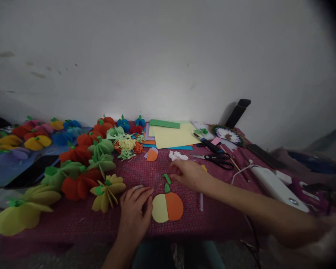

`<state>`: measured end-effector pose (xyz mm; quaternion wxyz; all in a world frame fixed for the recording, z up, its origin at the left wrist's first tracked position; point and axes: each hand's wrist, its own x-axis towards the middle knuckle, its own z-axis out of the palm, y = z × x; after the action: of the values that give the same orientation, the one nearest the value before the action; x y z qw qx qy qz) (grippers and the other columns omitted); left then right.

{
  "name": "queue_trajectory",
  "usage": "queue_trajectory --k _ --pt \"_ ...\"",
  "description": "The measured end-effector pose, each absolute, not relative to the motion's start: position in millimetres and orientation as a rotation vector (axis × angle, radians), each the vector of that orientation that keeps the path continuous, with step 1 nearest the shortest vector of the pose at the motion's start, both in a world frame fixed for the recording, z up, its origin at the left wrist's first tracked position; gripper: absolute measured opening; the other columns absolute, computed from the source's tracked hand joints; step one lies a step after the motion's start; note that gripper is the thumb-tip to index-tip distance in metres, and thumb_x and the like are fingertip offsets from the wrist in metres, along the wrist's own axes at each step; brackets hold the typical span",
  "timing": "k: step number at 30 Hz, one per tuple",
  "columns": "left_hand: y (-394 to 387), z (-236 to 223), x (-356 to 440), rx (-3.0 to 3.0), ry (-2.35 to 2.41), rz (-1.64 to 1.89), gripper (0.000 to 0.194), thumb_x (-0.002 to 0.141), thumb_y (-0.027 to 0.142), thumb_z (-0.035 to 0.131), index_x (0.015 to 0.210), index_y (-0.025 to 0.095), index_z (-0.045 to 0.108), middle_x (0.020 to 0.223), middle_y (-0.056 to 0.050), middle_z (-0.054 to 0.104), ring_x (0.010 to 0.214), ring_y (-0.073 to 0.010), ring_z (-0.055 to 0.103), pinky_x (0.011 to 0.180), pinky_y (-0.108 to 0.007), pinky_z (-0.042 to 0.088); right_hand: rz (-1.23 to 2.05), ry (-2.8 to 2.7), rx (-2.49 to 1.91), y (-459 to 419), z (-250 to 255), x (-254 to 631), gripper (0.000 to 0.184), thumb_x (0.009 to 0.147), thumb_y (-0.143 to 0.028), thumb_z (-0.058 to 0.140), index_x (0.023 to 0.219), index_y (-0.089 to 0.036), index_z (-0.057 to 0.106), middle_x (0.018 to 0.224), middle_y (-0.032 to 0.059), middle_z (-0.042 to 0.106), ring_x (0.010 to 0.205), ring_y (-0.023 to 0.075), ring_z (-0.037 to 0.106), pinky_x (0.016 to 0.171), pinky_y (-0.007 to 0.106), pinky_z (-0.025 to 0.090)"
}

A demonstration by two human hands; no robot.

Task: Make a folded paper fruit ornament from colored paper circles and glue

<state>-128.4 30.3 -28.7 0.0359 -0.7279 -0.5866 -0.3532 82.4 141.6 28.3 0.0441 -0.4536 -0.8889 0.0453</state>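
Pale yellow on its left half and orange on its right, a round paper shape [168,207] lies flat near the front edge of the worktop [100,226], on checked, dark red cloth. Beside its yellow side rests the left hand [136,209], palm down with fingers bent; whether anything is under them, I cannot tell. A thin pale strip [202,202] lies to the right.

Just beyond the round shape come a small green leaf [167,188] and a green scrap [167,178]. The right hand [186,173] is beside the scrap, fingers curled toward the thumb; a grasp cannot be made out.

Farther back sit crumpled white paper [178,155], black-handled scissors [217,160] and a small orange piece [152,155]. Layered paper fruits [100,149] in red, green, yellow and blue crowd the left side. Toward the wall [168,67], a green strip [164,124] lies across pale yellow sheets [175,135].
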Motion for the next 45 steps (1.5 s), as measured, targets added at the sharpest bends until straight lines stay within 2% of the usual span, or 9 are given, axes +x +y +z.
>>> queue_trajectory --k 6,10,15,19,25,30,35,40,45 --pt "28 -30 -132 -2.254 -1.844 -1.204 0.024 0.082 0.02 0.047 0.097 0.024 0.064 0.097 -0.002 0.067 0.096 -0.0212 0.054 0.084 -0.043 0.042 0.224 -2.922 -1.301 162 34 22 0.041 0.07 -0.043 0.063 0.101 -0.017 0.06 0.094 0.009 0.067 0.086 0.0222 0.061 0.066 0.026 0.041" --pt "29 -31 -133 -2.259 -1.866 -1.214 0.024 0.082 0.02 0.047 0.1 0.024 0.064 0.099 -0.002 0.067 0.098 -0.0216 0.053 0.085 -0.043 0.042 0.26 -3.028 -1.311 165 39 13 0.031 0.067 -0.037 0.064 0.09 -0.017 0.067 0.087 0.0084 0.069 0.08 0.0216 0.063 0.06 0.024 0.04" --pt "29 -31 -133 -2.26 -1.865 -1.233 0.024 0.082 0.02 0.047 0.099 0.023 0.064 0.098 -0.003 0.067 0.097 -0.0217 0.053 0.084 -0.043 0.043 0.315 -3.077 -1.326 167 49 14 0.017 0.068 -0.021 0.06 0.081 -0.019 0.07 0.08 0.0054 0.071 0.076 0.0191 0.064 0.059 0.022 0.04" --pt "28 -30 -133 -2.271 -1.878 -1.218 0.025 0.083 0.02 0.046 0.101 0.023 0.063 0.1 -0.004 0.066 0.098 -0.0216 0.053 0.085 -0.044 0.043 0.43 -3.034 -1.297 172 52 28 0.022 0.067 -0.013 0.056 0.082 -0.018 0.07 0.078 0.0046 0.071 0.072 0.0172 0.063 0.058 0.022 0.041" --pt "29 -33 -133 -2.285 -1.849 -1.217 0.025 0.083 0.019 0.046 0.102 0.023 0.063 0.1 -0.004 0.066 0.099 -0.0219 0.052 0.085 -0.046 0.042 0.746 -2.935 -1.138 193 36 59 0.024 0.068 -0.009 0.054 0.085 -0.018 0.069 0.073 -0.0015 0.068 0.064 0.012 0.06 0.056 0.019 0.042" --pt "29 -34 -133 -2.279 -1.84 -1.194 0.025 0.083 0.019 0.046 0.102 0.023 0.063 0.1 -0.004 0.066 0.099 -0.0217 0.053 0.085 -0.046 0.042 0.869 -2.833 -0.989 206 18 75 0.022 0.073 -0.01 0.054 0.09 -0.016 0.066 0.081 -0.001 0.067 0.071 0.0111 0.059 0.063 0.019 0.044" --pt "29 -36 -132 -2.275 -1.843 -1.161 0.024 0.082 0.019 0.048 0.101 0.023 0.063 0.1 -0.003 0.067 0.099 -0.0221 0.053 0.086 -0.046 0.042 0.856 -2.785 -0.943 205 19 82 0.021 0.073 -0.009 0.055 0.091 -0.015 0.065 0.085 0.001 0.066 0.076 0.0122 0.059 0.069 0.022 0.045" --pt "30 -37 -134 -2.255 -1.808 -1.154 0.024 0.081 0.019 0.049 0.1 0.024 0.064 0.099 -0.003 0.067 0.099 -0.0218 0.054 0.086 -0.044 0.042 0.784 -2.761 -0.958 184 52 87 0.025 0.071 -0.006 0.053 0.092 -0.015 0.064 0.091 0.0039 0.065 0.079 0.0141 0.059 0.071 0.024 0.045" --pt "25 -43 -136 -2.257 -1.699 -1.146 0.029 0.079 0.019 0.051 0.105 0.026 0.061 0.101 -0.002 0.066 0.1 -0.0215 0.055 0.087 -0.042 0.04 0.426 -2.632 -1.307 141 76 127 0.024 0.077 -0.012 0.045 0.094 -0.019 0.061 0.087 0.0047 0.066 0.078 0.0175 0.061 0.072 0.028 0.046"
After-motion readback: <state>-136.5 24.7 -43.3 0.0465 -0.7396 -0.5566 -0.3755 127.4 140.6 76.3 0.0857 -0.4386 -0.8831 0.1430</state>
